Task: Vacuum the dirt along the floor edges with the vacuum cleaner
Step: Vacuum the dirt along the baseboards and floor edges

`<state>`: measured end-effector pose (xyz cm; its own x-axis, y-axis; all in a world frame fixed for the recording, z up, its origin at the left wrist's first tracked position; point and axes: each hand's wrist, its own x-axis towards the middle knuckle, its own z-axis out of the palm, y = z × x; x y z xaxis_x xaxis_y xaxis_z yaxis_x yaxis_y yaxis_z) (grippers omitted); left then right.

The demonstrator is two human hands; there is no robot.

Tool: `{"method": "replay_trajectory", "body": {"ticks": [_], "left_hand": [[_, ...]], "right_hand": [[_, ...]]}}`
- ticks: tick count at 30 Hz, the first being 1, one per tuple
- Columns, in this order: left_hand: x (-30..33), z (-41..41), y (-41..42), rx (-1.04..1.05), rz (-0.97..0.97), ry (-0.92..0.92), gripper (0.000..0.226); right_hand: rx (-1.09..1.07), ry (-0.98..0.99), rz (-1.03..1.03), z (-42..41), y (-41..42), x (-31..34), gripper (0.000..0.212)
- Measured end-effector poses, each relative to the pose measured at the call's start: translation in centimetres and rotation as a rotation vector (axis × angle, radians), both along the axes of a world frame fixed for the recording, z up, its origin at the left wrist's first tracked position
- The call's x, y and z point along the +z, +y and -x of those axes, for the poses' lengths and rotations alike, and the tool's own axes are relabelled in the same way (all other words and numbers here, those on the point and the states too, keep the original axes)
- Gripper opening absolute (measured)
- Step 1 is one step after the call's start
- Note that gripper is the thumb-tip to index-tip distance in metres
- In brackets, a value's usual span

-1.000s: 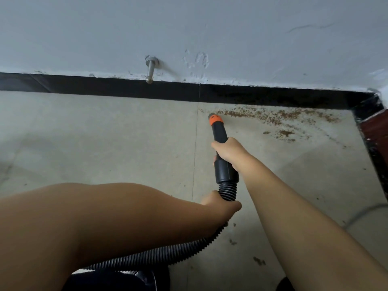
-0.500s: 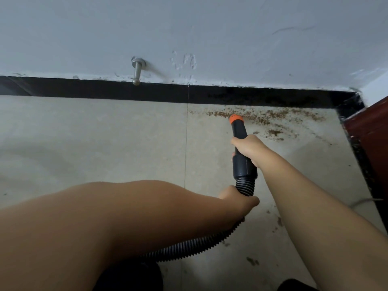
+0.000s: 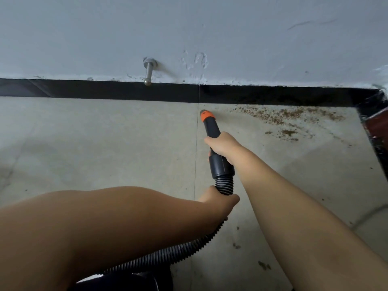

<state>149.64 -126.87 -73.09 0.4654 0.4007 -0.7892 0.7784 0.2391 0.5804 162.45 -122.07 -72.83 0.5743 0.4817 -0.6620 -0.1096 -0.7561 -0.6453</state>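
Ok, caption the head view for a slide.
Both hands steer the orange-tipped vacuum nozzle toward brown dirt along the black baseboard.

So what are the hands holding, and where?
Both grip the vacuum. The right hand holds the black nozzle tube below its orange tip. The left hand holds the ribbed hose behind it.

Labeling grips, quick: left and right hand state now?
Left hand: grips the black ribbed hose.
Right hand: grips the black orange-tipped vacuum nozzle.
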Motion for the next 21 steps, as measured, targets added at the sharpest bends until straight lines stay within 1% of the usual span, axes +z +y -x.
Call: {"method": "replay_trajectory", "body": {"ticks": [3, 6, 9, 11, 15, 18, 21], "left_hand": [[0.3, -0.8, -1.1, -0.066, 0.025, -0.003, 0.015], [0.5, -2.1, -2.8, -0.155, 0.080, -0.020, 0.020], [0.8, -3.7, -4.2, -0.250, 0.077, -0.027, 0.024], [0.9, -4.7, -4.6, -0.278, 0.085, -0.049, 0.022], [0.9, -5.9, -4.6, -0.253, 0.103, -0.079, 0.021], [0.7, -5.4, -3.6, -0.204, 0.083, -0.076, 0.019], [0.4, -4.0, -2.3, -0.147, 0.068, -0.063, 0.018]], "right_hand": [[-0.055, -0.011, 0.019, -1.4, -2.0, -0.2, 0.029], [-0.139, -0.037, 0.059, -3.4, -4.8, -0.4, 0.024], [-0.219, -0.048, 0.086, -5.5, -7.4, -0.2, 0.016], [-0.264, -0.055, 0.106, -6.7, -8.6, 0.0, 0.014], [-0.308, -0.050, 0.090, -8.0, -8.7, 0.0, 0.017], [-0.273, -0.041, 0.056, -7.4, -7.1, 0.0, 0.023], [-0.214, -0.018, 0.023, -5.6, -4.9, -0.3, 0.021]]}}
